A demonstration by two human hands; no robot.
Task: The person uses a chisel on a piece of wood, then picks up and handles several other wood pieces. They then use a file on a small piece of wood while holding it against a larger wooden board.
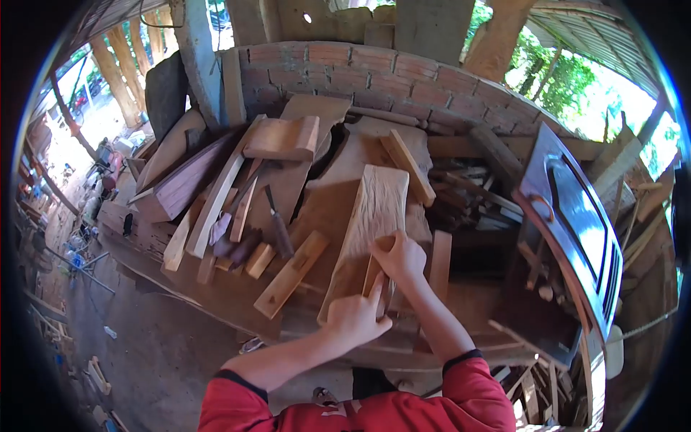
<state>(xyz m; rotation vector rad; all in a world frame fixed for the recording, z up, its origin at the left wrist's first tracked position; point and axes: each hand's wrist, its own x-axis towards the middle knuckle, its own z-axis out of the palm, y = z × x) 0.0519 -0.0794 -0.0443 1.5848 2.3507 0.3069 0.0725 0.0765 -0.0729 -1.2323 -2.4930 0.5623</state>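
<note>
A long pale board (376,205) with a rippled, carved-looking face lies lengthwise before me on the workbench. Both my hands are over its near half, gripping a small wooden block (371,275) that rests on the board. My right hand (400,257) is closed round the block's far end. At the near end, my left hand (353,321) is closed too, with its index finger stretched along the block. My fingers hide much of the block, so its underside cannot be made out. Left of the board lie a short wooden bar (291,275) and a chisel (278,225).
Wood offcuts and a curved block (282,138) crowd the bench's left side. A narrow slat (409,168) leans beyond the board. On the right stands a dark glossy panel (576,216). A low brick wall (403,75) runs behind the bench.
</note>
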